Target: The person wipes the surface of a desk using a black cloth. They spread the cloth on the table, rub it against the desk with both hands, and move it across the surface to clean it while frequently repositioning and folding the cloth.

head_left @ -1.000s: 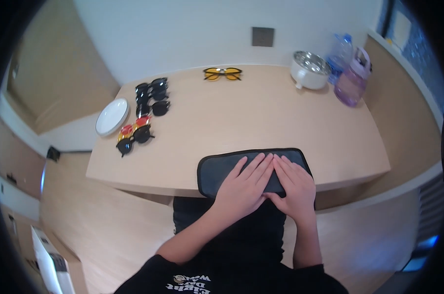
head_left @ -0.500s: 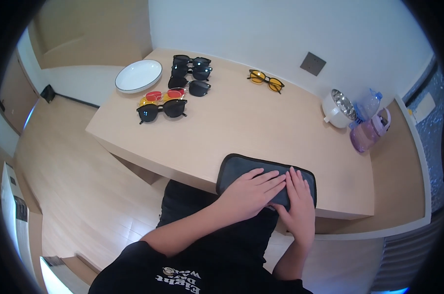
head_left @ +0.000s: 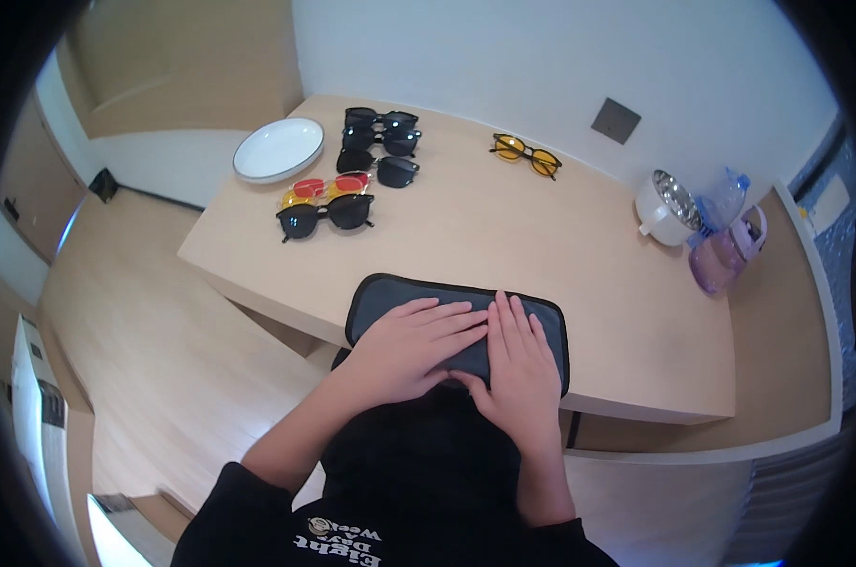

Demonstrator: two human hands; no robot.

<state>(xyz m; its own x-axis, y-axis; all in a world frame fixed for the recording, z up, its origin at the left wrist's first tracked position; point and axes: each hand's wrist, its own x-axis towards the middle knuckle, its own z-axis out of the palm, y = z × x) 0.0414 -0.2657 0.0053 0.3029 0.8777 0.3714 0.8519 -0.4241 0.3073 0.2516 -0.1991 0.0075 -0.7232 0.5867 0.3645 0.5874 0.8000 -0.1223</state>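
A dark grey-blue rectangular flat case point(head_left: 376, 300) with black edging and rounded corners lies at the desk's front edge. My left hand point(head_left: 416, 348) rests flat on its left and middle part, fingers stretched out to the right. On its right part lies my right hand point(head_left: 518, 364), palm down, with fingers pointing away from me. The fingertips of the two hands nearly meet. Whether the case is a single layer or holds anything is hidden under the hands.
Several sunglasses point(head_left: 326, 217) stand in a column at the desk's left, beside a white plate point(head_left: 278, 149). Yellow-lensed glasses point(head_left: 525, 156) lie near the wall. At the right are a white-handled steel bowl point(head_left: 669, 210), a clear bottle point(head_left: 724, 200) and a purple bottle point(head_left: 721, 260).
Both hands and the case have shifted left along the desk's front edge, the hands staying flat on it. The whole view has moved slightly.
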